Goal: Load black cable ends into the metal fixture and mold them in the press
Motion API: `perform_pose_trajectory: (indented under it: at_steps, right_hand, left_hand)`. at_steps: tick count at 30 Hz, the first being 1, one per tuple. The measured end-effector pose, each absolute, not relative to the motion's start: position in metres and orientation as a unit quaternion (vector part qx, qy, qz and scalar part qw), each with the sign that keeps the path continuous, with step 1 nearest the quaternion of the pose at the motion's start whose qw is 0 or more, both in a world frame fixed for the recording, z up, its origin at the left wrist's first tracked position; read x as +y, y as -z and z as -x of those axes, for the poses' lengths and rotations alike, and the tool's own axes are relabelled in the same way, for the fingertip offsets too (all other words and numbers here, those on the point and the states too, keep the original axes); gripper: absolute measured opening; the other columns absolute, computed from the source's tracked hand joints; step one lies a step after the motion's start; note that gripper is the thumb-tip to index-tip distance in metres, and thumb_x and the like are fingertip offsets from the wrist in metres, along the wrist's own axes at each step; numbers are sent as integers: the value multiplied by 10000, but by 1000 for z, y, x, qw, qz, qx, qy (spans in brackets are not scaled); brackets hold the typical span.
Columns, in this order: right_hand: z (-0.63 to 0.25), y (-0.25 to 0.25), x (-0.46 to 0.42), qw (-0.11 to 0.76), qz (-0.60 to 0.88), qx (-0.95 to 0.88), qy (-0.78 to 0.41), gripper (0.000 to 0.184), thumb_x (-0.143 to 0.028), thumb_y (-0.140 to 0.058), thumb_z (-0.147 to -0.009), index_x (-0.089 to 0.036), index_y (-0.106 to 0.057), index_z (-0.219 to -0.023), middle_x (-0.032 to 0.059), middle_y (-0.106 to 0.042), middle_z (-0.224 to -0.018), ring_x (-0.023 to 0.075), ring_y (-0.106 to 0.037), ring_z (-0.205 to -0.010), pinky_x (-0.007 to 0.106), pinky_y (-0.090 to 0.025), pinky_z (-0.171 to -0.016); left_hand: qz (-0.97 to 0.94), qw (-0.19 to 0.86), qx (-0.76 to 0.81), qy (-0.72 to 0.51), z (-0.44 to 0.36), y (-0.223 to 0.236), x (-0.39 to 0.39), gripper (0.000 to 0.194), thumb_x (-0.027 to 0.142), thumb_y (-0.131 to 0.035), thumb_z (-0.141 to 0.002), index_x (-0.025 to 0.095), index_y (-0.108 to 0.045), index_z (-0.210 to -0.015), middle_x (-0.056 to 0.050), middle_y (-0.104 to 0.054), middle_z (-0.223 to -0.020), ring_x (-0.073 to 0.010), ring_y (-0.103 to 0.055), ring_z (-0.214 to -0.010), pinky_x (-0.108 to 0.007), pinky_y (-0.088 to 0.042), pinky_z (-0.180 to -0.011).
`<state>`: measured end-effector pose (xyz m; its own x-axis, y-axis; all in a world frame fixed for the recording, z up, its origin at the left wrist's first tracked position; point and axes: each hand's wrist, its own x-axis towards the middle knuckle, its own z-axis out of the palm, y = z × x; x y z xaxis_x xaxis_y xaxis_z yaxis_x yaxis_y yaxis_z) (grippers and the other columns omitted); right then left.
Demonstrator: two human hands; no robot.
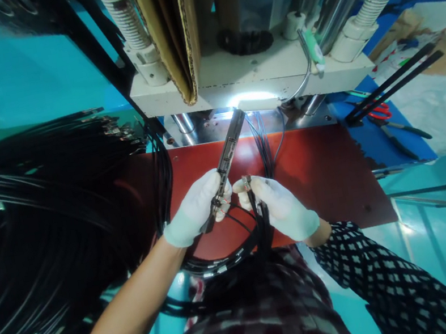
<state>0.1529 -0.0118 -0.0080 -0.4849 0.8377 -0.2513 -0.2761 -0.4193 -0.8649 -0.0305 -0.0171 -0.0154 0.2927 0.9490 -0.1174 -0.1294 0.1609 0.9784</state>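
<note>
My left hand (199, 205), in a white glove, is closed around a long dark metal bar (228, 154) with slots along its face. The bar tilts up and to the right, its far end near the lit machine edge. Beside it my right hand (279, 203), also gloved, is closed on a black cable (261, 215), pinching it near a small metal connector (247, 181). Thin reddish wires show at the bar's lower part, by my left fingers. Several black cables (231, 260) loop below both hands, over the front edge of the red board (319, 173).
A press-like machine (210, 91) with a bright lamp (256, 98) stands ahead. Large bundles of black cables (46, 238) fill the left. Thin cables (261, 143) hang behind my hands. At right, pliers (399, 139) lie on a blue surface (418, 147) near two black rods (395, 82).
</note>
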Motion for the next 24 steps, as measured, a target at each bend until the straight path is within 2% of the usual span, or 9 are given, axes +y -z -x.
perform_pose_trajectory:
  at_steps: [4, 8, 10, 15, 21, 24]
  right_hand:
    - [-154, 0, -11, 361, 319, -419, -769, 298, -498, -703, -812, -200, -684, -807, 10, -594, -764, 129, -533, -722, 275, -463, -727]
    - [-149, -11, -6, 340, 423, -494, -679, 175, -329, -679, -824, -180, -661, -734, 0, -624, -696, 127, -556, -674, 273, -467, -698]
    - [-146, -12, -4, 323, 443, -539, -640, 130, -277, -681, -808, -173, -663, -733, 5, -668, -725, 136, -599, -703, 275, -475, -716]
    - [-143, -7, -3, 291, 459, -589, -598, 159, -313, -667, -829, -176, -656, -750, 17, -715, -774, 165, -657, -768, 284, -487, -744]
    - [-142, 2, -4, 253, 494, -641, -530, 155, -288, -628, -826, -186, -588, -717, -13, -640, -697, 133, -571, -665, 268, -446, -668]
    - [-145, 0, 1, 261, 455, -654, -544, 159, -299, -591, -866, -178, -592, -763, -9, -636, -734, 128, -569, -688, 269, -445, -696]
  left_hand:
    - [-483, 654, 411, -413, 32, 20, -17, 418, 536, -390, -1001, 165, -519, -855, 8, -515, -626, -79, -442, -445, -199, -339, -407]
    - [-493, 658, 400, -405, 31, 17, -17, 404, 517, -395, -1007, 165, -526, -859, 17, -517, -602, -81, -438, -442, -202, -341, -415]
    - [-511, 647, 402, -399, 31, 15, -18, 409, 508, -397, -1011, 161, -520, -831, 20, -518, -593, -76, -435, -442, -203, -342, -430]
    - [-538, 626, 415, -384, 32, 12, -18, 410, 504, -381, -1017, 175, -473, -789, 25, -510, -615, -81, -443, -464, -222, -343, -450]
    - [-637, 489, 484, -348, 28, 12, -19, 342, 444, -412, -1022, 187, -423, -797, 43, -466, -670, -86, -444, -580, -226, -379, -555]
    - [-641, 470, 493, -354, 26, 13, -20, 339, 443, -405, -1026, 189, -418, -802, 47, -450, -681, -85, -436, -593, -223, -381, -568]
